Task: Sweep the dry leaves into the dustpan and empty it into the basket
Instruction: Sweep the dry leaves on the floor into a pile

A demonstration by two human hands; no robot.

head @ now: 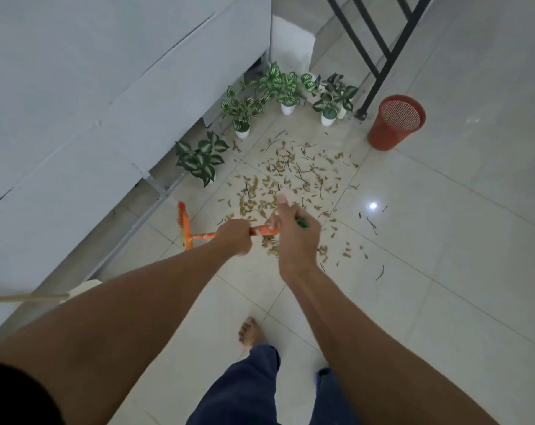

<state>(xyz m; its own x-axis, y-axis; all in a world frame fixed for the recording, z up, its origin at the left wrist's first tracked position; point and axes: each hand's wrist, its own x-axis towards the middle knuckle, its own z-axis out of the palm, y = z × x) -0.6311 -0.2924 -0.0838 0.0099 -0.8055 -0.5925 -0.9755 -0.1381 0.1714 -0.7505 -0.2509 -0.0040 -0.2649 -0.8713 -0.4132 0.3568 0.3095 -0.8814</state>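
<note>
From the head view, the left hand (234,236) and the right hand (293,231) are both wrapped around the orange handle (261,230) of a broom at mid-frame; its orange head (184,225) sits to the left near the wall. Dry leaves (290,179) lie scattered over the floor (444,240) just above the hands, thin, light and brittle, likely to skitter under hard strokes. The red basket (396,122) stands at upper right, beside potted plants (275,93). No dustpan shows.

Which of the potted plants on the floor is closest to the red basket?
The plant at the far right of the row, beside the black railing. It has darker leaves, and the basket stands just to its right.
</note>
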